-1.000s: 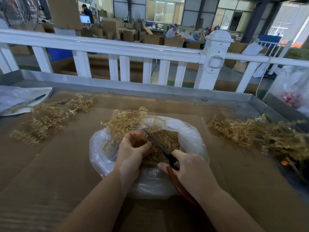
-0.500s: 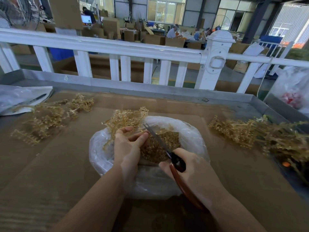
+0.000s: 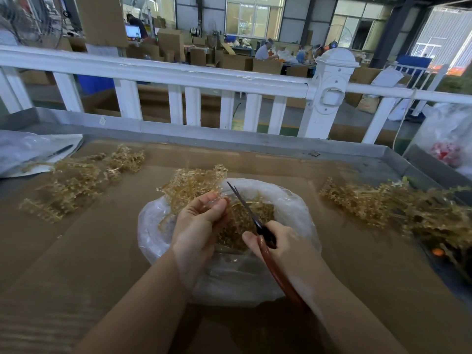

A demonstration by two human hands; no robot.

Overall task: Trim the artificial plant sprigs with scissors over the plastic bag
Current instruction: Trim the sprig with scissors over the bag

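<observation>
Scissors [image 3: 251, 217] beside sprig [image 3: 194, 182] – over bag [image 3: 293, 208]

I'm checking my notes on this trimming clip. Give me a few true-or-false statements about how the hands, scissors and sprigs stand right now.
1. The right hand holds the scissors. True.
2. The left hand rests flat on the cardboard. False: it holds a sprig over the plastic bag.
3. Sprig piles lie left and right of the bag. True.
4. The bag is empty. False: cut bits lie inside.
</observation>
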